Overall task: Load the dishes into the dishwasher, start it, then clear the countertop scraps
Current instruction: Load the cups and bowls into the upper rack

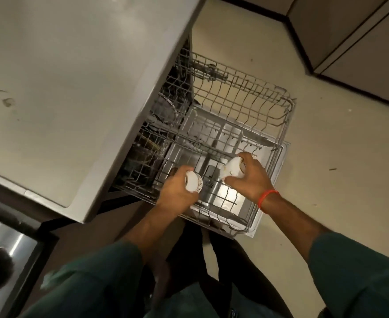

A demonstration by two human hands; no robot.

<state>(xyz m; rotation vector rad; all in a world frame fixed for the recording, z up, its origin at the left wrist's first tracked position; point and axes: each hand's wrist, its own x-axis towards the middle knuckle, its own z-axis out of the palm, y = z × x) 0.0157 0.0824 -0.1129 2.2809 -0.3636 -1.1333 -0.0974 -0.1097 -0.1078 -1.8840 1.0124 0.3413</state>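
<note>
Two white cups are in view, one in each hand, both held over the pulled-out wire rack (246,104) of the open dishwasher. The left hand (177,193) has its fingers curled round the left cup (193,182), which lies tipped on its side with a faint printed band showing near one end; it hangs above the near left part of the rack. The right hand (251,177) wraps its thumb and fingers round the right cup (232,171), also tilted, above the near middle of the rack, and whether either cup touches the wires cannot be told. One orange band (267,199) circles the right wrist, and two dark green sleeves (358,271) cover the forearms. One rack is drawn fully out over the lowered door (264,200), whose shiny inner panel shows through the wires; a second, lower rack (166,111) sits further back in the shadowed tub, holding what looks like one dark round dish, too dim to name. One pale countertop (74,76) fills the upper left, with a few small smudges or scraps (7,102) on it. A metal sink (7,244) shows at the lower left corner.
</note>
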